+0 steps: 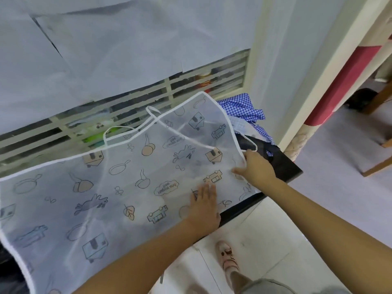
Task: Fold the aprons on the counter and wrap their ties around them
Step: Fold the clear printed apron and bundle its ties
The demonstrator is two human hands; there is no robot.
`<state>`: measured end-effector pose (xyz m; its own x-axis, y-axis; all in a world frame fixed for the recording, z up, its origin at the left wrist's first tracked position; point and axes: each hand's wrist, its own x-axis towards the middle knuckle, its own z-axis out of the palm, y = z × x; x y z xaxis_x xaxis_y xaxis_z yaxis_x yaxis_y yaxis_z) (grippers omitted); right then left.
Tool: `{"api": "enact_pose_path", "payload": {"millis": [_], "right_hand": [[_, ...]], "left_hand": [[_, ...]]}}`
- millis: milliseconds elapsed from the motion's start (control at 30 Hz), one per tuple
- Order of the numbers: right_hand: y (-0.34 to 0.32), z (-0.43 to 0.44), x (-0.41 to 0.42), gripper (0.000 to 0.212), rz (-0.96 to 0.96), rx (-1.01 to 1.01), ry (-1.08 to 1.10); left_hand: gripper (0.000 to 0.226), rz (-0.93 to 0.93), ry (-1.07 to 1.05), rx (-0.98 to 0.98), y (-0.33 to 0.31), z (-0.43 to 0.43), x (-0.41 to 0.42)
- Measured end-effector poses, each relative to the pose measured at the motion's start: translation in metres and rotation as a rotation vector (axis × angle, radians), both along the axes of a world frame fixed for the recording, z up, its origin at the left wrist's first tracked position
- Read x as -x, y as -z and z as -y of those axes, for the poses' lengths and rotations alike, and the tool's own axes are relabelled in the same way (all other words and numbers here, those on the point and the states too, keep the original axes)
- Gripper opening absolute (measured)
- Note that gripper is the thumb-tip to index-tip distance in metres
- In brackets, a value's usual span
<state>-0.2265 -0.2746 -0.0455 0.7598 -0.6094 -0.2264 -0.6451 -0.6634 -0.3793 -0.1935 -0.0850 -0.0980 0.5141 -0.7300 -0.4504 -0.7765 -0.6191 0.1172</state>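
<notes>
On the dark counter [282,166], a translucent white apron [101,187] printed with pans, acorns and little houses lies spread out, its white ties [152,115] looping along the far edge. Left hand [204,205] presses flat on the fabric, fingers extended, while the right hand [255,166] pinches the apron's right edge (near a crumpled blue gingham cloth [244,107]).
</notes>
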Motion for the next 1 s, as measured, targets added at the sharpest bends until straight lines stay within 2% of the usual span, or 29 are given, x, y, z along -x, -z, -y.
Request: {"api": "enact_pose_path", "payload": {"millis": [67,200,367,433,533,633,700,767,900,933,1000], "right_hand": [[0.001,-0.014,0.017,0.057,-0.067,0.114,0.018],[0.014,-0.028,0.044,0.044,-0.318,0.102,0.050],[0.050,-0.033,0.066,0.047,-0.050,-0.136,0.302],[0.055,-0.035,0.068,0.043,0.009,-0.178,0.343],[0.059,-0.039,0.060,0.023,0.096,-0.184,0.378],[0.062,-0.044,0.052,0.027,0.189,-0.267,0.409],[0.057,-0.038,0.048,0.024,0.304,-0.471,0.523],[0.042,-0.025,0.043,0.018,0.423,-0.811,0.634],[-0.013,0.001,0.028,0.016,0.534,-1.327,0.511],[-0.027,0.005,0.022,0.019,0.541,-1.403,0.448],[-0.052,0.010,0.007,0.022,0.527,-1.398,0.345]], "left_hand": [[0.071,0.039,0.003,-0.042,0.002,0.001,-0.001],[0.071,0.066,0.048,-0.113,0.011,-0.005,-0.003],[0.063,0.120,0.028,-0.143,0.025,-0.015,-0.002],[0.060,0.104,0.013,-0.113,0.022,-0.016,-0.003],[0.050,0.026,-0.043,-0.078,0.012,-0.017,-0.015],[0.041,-0.017,-0.077,-0.072,0.001,-0.022,-0.027],[0.032,-0.024,-0.086,-0.014,-0.008,-0.027,-0.037],[0.030,-0.061,-0.132,0.039,-0.018,-0.035,-0.050],[0.044,-0.154,-0.207,0.103,-0.048,-0.048,-0.075],[0.045,-0.164,-0.207,0.121,-0.058,-0.049,-0.078],[0.047,-0.196,-0.250,0.187,-0.079,-0.050,-0.084]]}}
